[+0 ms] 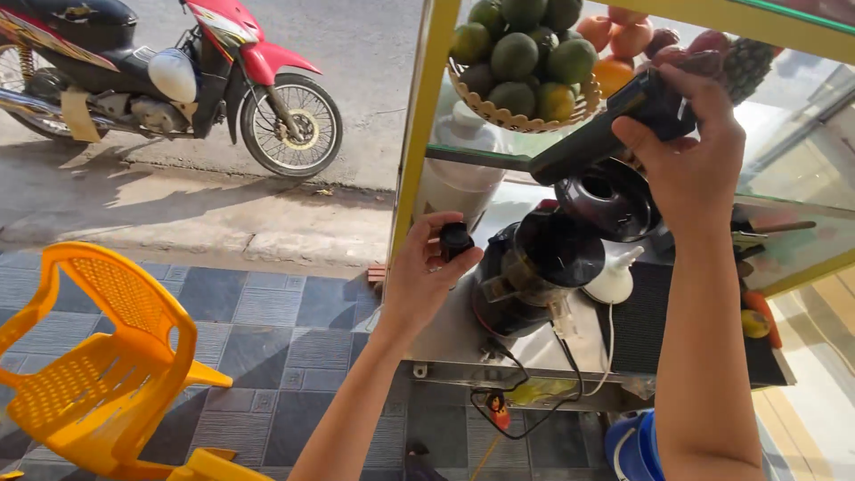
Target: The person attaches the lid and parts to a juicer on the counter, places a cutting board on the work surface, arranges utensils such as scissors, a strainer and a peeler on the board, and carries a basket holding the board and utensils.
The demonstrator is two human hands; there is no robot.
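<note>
Left hand [426, 272] grips a small black cap [456, 240] beside the juicer [534, 267]; right hand [690, 151] fingers clasp a raised black lid [614, 134].

- Bright daylight, hard sun from about two o'clock.
- Long shadows under the motorbike [169, 80] toward nine o'clock.
- Glare on glass panes [802, 151] at three o'clock.
- Slight wide-angle bending at edges; mostly sharp.

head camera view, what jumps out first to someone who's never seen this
The two hands stand out at a street fruit cart: the right hand holds up a black juicer part, and the left hand pinches a small black cap beside the black juicer. A basket of green fruit sits above; an orange plastic chair glows lower left.
</note>
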